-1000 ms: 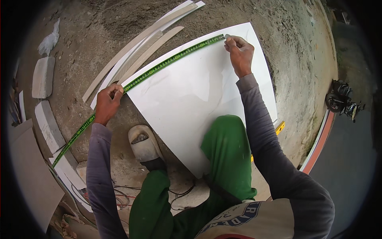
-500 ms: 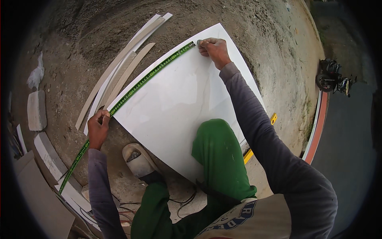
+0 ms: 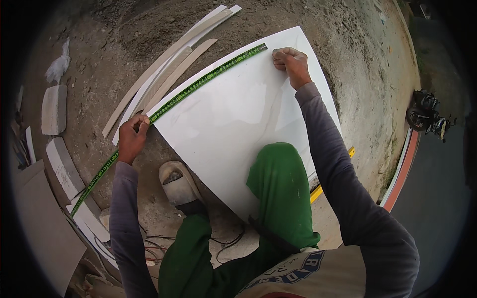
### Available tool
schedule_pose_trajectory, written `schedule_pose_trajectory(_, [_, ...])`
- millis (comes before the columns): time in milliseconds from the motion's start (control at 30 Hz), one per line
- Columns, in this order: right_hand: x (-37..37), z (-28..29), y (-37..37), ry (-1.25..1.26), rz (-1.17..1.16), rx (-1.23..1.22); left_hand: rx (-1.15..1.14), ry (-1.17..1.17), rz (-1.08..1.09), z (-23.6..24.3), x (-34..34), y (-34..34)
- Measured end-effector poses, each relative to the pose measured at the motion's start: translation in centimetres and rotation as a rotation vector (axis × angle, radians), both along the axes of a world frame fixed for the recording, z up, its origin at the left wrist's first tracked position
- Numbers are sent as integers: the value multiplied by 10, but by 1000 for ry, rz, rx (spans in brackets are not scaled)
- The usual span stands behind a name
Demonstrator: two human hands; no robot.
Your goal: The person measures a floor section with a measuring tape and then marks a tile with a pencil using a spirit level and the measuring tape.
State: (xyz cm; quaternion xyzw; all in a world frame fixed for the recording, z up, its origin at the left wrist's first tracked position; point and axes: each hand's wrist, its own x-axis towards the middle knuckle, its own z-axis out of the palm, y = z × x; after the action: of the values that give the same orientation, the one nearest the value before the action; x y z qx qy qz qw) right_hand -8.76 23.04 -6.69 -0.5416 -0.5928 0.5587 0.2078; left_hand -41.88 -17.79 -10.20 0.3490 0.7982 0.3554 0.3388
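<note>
A large glossy white tile (image 3: pixel 233 114) with faint veining lies at a slant on the ground before me. Along its far left edge stretches a green tape measure (image 3: pixel 208 77), its metal end resting near the far corner. My left hand (image 3: pixel 132 136) pinches the tape by the tile's left corner, and more tape trails from it toward the lower left. Just past the tape's end, my right hand (image 3: pixel 294 67) is over the tile with fingers pinched together, apart from the tape. Whatever those fingers hold is too small to make out. My knee in green trousers (image 3: pixel 278 174) covers the tile's near part.
Long, narrow tile strips (image 3: pixel 164 74) lie beyond the tile. Pale blocks (image 3: pixel 53 109) line the left, near a plastic bag (image 3: pixel 58 62) and a large board (image 3: pixel 44 223). A yellow level (image 3: pixel 316 192) shows beside the tile. Cables (image 3: pixel 228 243) run by my sandalled foot (image 3: pixel 178 184).
The scene has shifted right in the view. My left hand still pinches the tape at the tile's corner. My right fingers sit slightly lower relative to the tape's end.
</note>
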Motion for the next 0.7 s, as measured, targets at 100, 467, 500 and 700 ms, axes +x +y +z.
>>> schedule_pose_trajectory(100, [14, -5, -1, 54, -41, 2, -6, -17, -17, 7, 1, 11])
schedule_pose_trajectory(467, [9, -15, -10, 28, -33, 52, 4, 12, -50, 0, -5, -3])
schedule_pose_trajectory(500, [10, -16, -10, 30, -28, 37, 4, 11, -51, -1, -5, -4])
schedule_pose_trajectory(700, [19, -9, -9, 32, -75, 21, -30, -14, -29, 3, 2, 12])
